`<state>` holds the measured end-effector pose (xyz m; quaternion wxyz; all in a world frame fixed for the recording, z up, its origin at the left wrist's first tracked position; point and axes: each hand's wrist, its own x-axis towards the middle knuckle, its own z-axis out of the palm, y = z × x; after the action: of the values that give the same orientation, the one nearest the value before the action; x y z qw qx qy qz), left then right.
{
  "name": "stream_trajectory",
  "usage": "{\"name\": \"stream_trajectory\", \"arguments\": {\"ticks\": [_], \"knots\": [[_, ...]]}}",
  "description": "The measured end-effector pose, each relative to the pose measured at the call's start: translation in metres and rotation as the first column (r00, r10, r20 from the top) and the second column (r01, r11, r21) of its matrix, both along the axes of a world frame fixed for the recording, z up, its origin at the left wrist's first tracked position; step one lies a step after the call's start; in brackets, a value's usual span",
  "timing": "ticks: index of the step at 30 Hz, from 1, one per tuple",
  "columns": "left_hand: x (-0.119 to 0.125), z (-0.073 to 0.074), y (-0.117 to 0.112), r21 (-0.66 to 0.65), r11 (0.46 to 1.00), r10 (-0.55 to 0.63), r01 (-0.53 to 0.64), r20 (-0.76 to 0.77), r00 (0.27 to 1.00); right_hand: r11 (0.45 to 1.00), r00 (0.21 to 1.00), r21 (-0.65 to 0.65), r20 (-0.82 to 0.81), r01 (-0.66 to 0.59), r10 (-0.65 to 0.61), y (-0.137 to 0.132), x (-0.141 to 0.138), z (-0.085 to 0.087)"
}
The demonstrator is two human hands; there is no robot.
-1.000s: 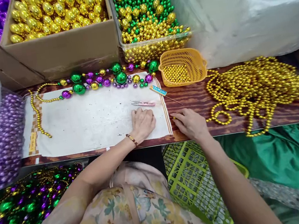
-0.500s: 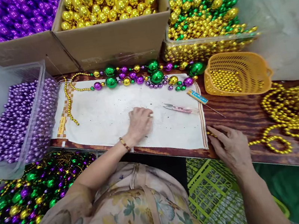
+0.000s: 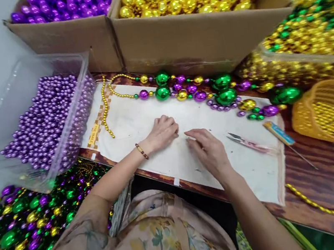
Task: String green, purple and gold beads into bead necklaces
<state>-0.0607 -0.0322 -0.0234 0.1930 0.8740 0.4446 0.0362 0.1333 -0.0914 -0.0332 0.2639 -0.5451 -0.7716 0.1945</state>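
While the beaded necklace [image 3: 226,96] lies along the far side of the white cloth [image 3: 198,120], the left hand [image 3: 163,133] curls, its hold impossible to tell, near the narrowly parted right hand [image 3: 208,150], seemingly mid-transfer, which calls for a precise pinch.

From the head, the camera looked forward and down past the close floral-print top [image 3: 160,240], left hand [image 3: 164,132] and right hand [image 3: 208,150] mid-view.
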Motion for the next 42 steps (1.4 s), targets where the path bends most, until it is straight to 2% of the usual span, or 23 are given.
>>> {"name": "stream_trajectory", "arguments": {"ticks": [3,5,7,10,12,14,16,18,20,22,23,25,27,29,31,34,38,42], "knots": [[-0.004,-0.001,0.001,0.009,1.000,-0.017,0.017,0.013,1.000,0.991,0.986,-0.104,0.155,0.083,-0.066,0.014,-0.020,-0.010],[-0.005,0.000,0.000,-0.009,1.000,-0.006,0.006,0.043,0.999,0.983,0.978,-0.124,0.175,0.136,-0.114,0.016,-0.025,-0.011],[-0.007,0.003,0.000,-0.029,1.000,-0.007,0.010,0.105,0.994,0.984,0.988,-0.106,0.075,0.144,-0.136,0.016,-0.025,-0.008],[-0.008,0.008,-0.001,-0.087,0.996,-0.004,0.029,0.266,0.964,0.981,0.957,-0.156,-0.250,0.111,-0.148,0.011,-0.026,-0.002],[-0.007,0.015,-0.002,-0.164,0.985,0.014,0.053,0.381,0.924,0.961,0.853,-0.260,-0.477,0.093,-0.212,0.005,-0.026,0.003],[-0.003,0.023,-0.003,-0.241,0.965,0.023,0.104,0.470,0.882,0.926,0.726,-0.371,-0.617,0.073,-0.305,-0.005,-0.024,0.010],[0.004,0.031,-0.004,-0.284,0.946,0.022,0.154,0.531,0.847,0.881,0.610,-0.468,-0.680,0.066,-0.406,-0.018,-0.017,0.017],[0.017,0.037,-0.003,-0.300,0.942,0.048,0.153,0.568,0.822,0.833,0.497,-0.542,-0.697,0.109,-0.518,-0.035,-0.003,0.023],[0.038,0.038,0.000,-0.311,0.944,0.091,0.112,0.571,0.816,0.785,0.370,-0.581,-0.696,0.212,-0.615,-0.054,0.016,0.026],[0.069,0.036,0.002,-0.276,0.955,0.062,0.107,0.541,0.839,0.732,0.221,-0.600,-0.705,0.322,-0.674,-0.075,0.035,0.026],[0.088,0.034,0.002,-0.227,0.964,-0.002,0.139,0.517,0.856,0.709,0.144,-0.608,-0.714,0.358,-0.685,-0.085,0.044,0.025],[0.134,0.031,-0.002,-0.077,0.962,-0.203,0.263,0.444,0.873,0.677,0.011,-0.622,-0.734,0.393,-0.680,-0.103,0.059,0.021],[0.183,0.028,-0.010,0.066,0.913,-0.401,0.403,0.328,0.855,0.669,-0.068,-0.629,-0.747,0.395,-0.662,-0.118,0.067,0.016],[0.232,0.024,-0.020,0.150,0.856,-0.516,0.495,0.191,0.835,0.668,-0.099,-0.636,-0.749,0.386,-0.656,-0.131,0.071,0.011],[0.273,0.021,-0.030,0.185,0.819,-0.561,0.543,0.063,0.825,0.664,-0.111,-0.647,-0.742,0.375,-0.661,-0.141,0.072,0.006],[0.317,0.015,-0.040,0.177,0.781,-0.592,0.598,-0.093,0.800,0.659,-0.135,-0.662,-0.735,0.357,-0.665,-0.153,0.073,0.000],[0.342,0.015,-0.042,0.136,0.761,-0.609,0.634,-0.189,0.771,0.637,-0.199,-0.695,-0.712,0.333,-0.673,-0.162,0.079,-0.005],[0.343,0.020,-0.038,0.092,0.701,-0.669,0.708,-0.260,0.696,0.629,-0.232,-0.687,-0.721,0.364,-0.653,-0.162,0.088,-0.007]]}}
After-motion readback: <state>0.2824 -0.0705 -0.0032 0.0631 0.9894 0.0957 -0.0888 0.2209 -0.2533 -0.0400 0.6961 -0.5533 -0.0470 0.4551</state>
